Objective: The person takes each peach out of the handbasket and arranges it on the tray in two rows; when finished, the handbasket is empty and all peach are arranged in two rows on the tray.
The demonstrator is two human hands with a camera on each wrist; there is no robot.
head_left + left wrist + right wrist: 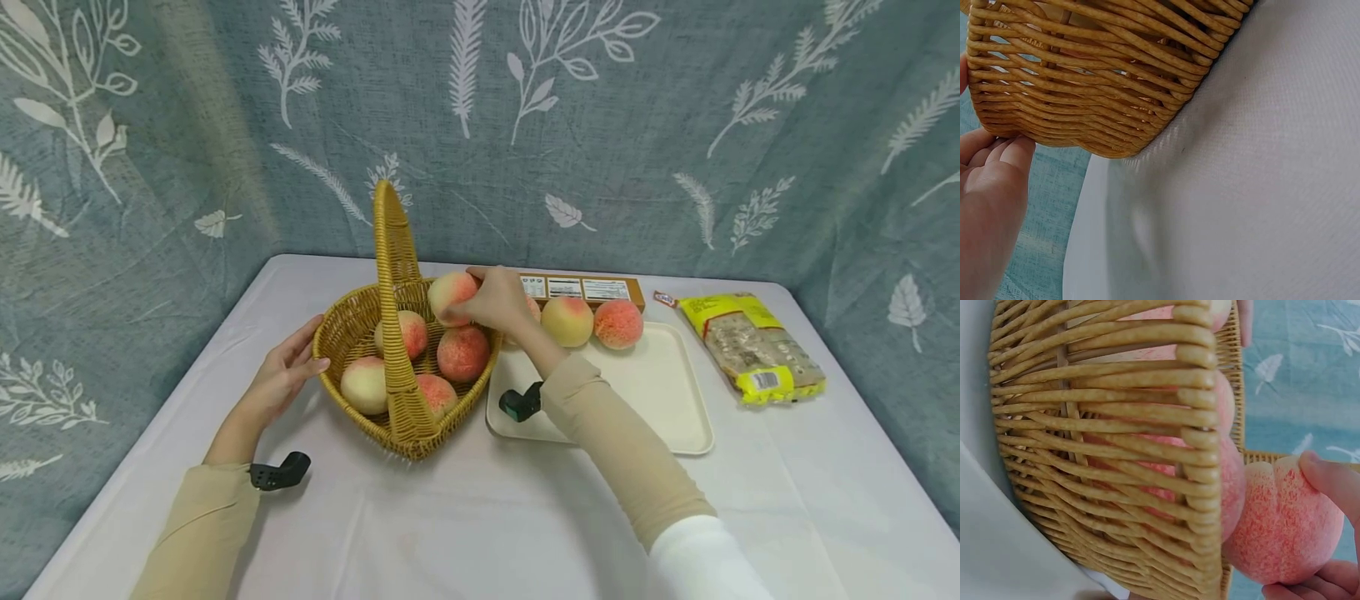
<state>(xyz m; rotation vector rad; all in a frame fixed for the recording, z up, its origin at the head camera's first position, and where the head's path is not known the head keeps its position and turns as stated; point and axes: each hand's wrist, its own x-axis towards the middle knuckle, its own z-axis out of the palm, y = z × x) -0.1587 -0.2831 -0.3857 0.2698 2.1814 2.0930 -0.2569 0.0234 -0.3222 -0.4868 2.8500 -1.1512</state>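
Observation:
A wicker basket point(352, 321) with a tall handle point(393, 250) stands on the white table and holds several peaches point(462, 353). My right hand point(497, 302) grips another peach point(450, 297) over the basket's far right rim; the right wrist view shows that peach point(1285, 519) pinched between thumb and fingers beside the basket wall point(1116, 456). My left hand point(283, 373) rests with straight fingers against the basket's left side, and its fingertips point(1004, 153) touch the weave point(1097, 69).
A cream tray point(660, 392) lies right of the basket with two peaches point(567, 320) at its far edge. Behind it is a brown box point(592, 289); a yellow packet point(753, 346) lies at the right. A patterned curtain hangs behind the table.

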